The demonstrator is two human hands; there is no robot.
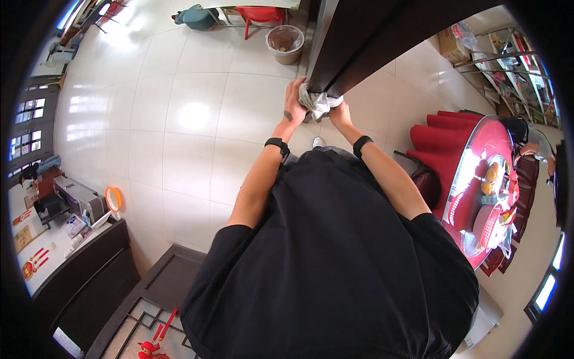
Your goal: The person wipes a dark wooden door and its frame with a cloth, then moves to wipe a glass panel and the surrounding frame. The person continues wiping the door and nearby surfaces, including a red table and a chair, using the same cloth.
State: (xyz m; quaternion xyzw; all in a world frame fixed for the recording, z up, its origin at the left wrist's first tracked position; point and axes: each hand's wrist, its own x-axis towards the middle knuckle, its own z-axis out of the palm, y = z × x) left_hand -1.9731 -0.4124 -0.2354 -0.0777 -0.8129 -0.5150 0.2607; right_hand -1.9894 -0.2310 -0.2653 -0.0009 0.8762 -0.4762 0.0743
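A crumpled grey-white cloth [319, 104] is pressed against the narrow edge of a dark brown door or wooden panel [358, 45]. My left hand [296, 101] grips the cloth on the left side of that edge, fingers wrapped partly behind it. On the right side, my right hand [340, 113] holds the other end of the same cloth; several of its fingers are hidden. Both arms reach forward, with a black band on each wrist.
On the right stands a round glass-topped table [477, 121] with a red cloth, fruit and baskets. A lined waste bin [285, 43] sits beyond the door. Metal shelves [502, 58] hold goods. Lower left is a dark lattice panel [168, 273]. A person [536, 141] is at far right.
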